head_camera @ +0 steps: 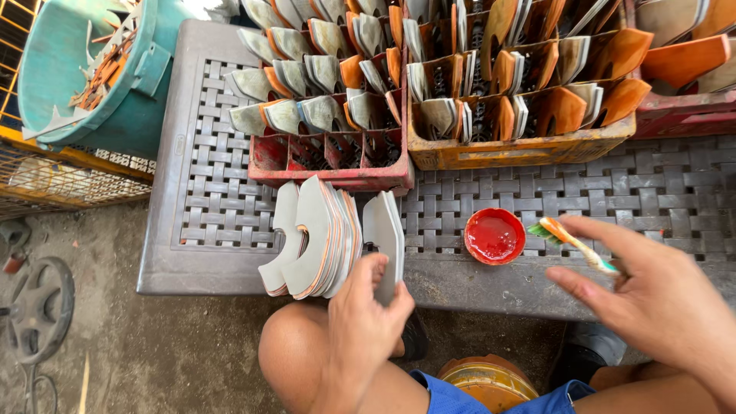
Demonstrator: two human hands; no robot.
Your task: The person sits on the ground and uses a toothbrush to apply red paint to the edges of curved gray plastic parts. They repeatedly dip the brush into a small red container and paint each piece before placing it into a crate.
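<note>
My left hand (366, 314) grips a stack of flat grey pieces (383, 234) with cut corners, standing on edge at the table's front edge. Beside them to the left leans a fanned stack of similar grey and orange-edged pieces (313, 239). My right hand (659, 295) holds a toothbrush (571, 241) with green and orange bristles, its head close to a small round lid of red paint (494, 236) on the table.
A brown woven plastic table (207, 192) carries a red crate (330, 165) and a yellow crate (521, 146) packed with grey and orange pieces. A teal bucket (100, 77) stands at the left. My knee (295, 349) and a round tin (487, 383) are below.
</note>
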